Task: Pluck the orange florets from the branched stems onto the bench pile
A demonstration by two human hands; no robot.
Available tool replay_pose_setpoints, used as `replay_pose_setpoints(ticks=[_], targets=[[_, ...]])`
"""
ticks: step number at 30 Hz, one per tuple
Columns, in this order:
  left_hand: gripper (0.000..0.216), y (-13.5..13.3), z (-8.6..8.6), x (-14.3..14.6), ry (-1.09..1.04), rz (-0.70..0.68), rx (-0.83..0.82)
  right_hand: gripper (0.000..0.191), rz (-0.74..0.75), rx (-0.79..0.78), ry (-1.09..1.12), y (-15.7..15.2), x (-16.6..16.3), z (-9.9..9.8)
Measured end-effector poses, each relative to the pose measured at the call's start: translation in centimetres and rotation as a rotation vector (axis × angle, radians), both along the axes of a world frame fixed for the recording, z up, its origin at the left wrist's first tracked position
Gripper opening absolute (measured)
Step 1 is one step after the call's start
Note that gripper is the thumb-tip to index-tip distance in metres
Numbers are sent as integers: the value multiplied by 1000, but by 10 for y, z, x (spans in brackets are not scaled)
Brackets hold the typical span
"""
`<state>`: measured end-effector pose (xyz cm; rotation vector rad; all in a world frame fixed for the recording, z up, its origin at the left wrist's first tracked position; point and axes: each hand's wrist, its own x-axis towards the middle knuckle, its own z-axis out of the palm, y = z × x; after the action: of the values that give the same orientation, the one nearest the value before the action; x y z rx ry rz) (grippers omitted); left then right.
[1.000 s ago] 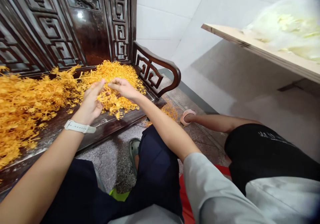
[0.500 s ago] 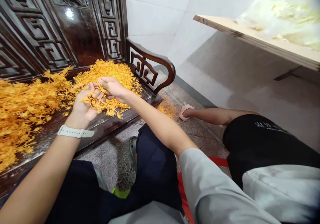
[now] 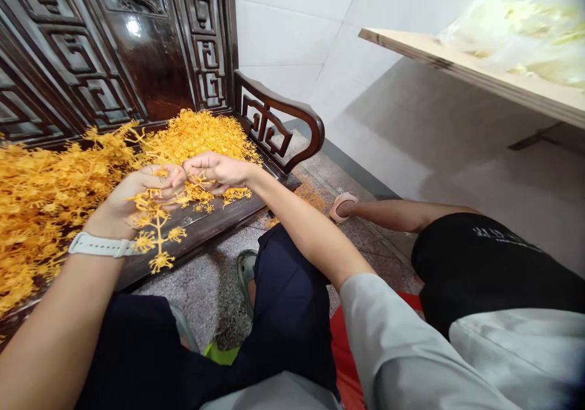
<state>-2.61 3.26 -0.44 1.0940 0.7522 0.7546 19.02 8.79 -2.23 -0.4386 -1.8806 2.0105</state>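
My left hand [image 3: 153, 190], with a pale watch strap on its wrist, is closed round orange branched plastic sprigs. One orange sprig [image 3: 159, 233] with star-like tips hangs below it. Against its fingertips, my right hand [image 3: 217, 171] is closed in a pinch, with orange sprig pieces showing between and under its fingers. Behind both hands lies a heap of small orange pieces [image 3: 201, 131] on the dark wooden bench [image 3: 208, 227]. A larger heap of branched orange sprigs [image 3: 55, 197] spreads over the bench to the left.
The bench's carved armrest [image 3: 308, 127] stands at its right end. Orange bits [image 3: 308, 194] are scattered on the floor. At upper right, a clear bag [image 3: 525, 32] with yellowish contents rests on a wooden board [image 3: 411, 47]. Another person's leg [image 3: 393, 212] reaches in from the right.
My left hand has shifted left and turned, and an orange sprig now hangs below it. My right hand has moved slightly right and down, its fingers still pinched.
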Motion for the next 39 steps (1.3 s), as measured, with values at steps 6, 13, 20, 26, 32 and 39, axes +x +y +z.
replay_pose_setpoints(ticks=[6, 13, 20, 26, 32, 39], targets=[[36, 2, 0, -14, 134, -336, -17, 42, 229, 33, 149, 7, 12, -13], [16, -4, -5, -11, -107, -105, 44, 25, -268, -61, 271, 2, 22, 8], [38, -3, -4, 12, -338, 427, -104, 72, -943, 72, -22, 40, 28, -12], [29, 1, -12, 19, -305, 492, -23, 77, -786, 275, -98, 31, 15, -14], [32, 12, -35, 19, -257, 559, 220, 69, -579, 545, 32, 15, -6, -12], [27, 18, -44, 9, -299, 583, 231, 64, -542, 565, 76, 29, -16, -30]])
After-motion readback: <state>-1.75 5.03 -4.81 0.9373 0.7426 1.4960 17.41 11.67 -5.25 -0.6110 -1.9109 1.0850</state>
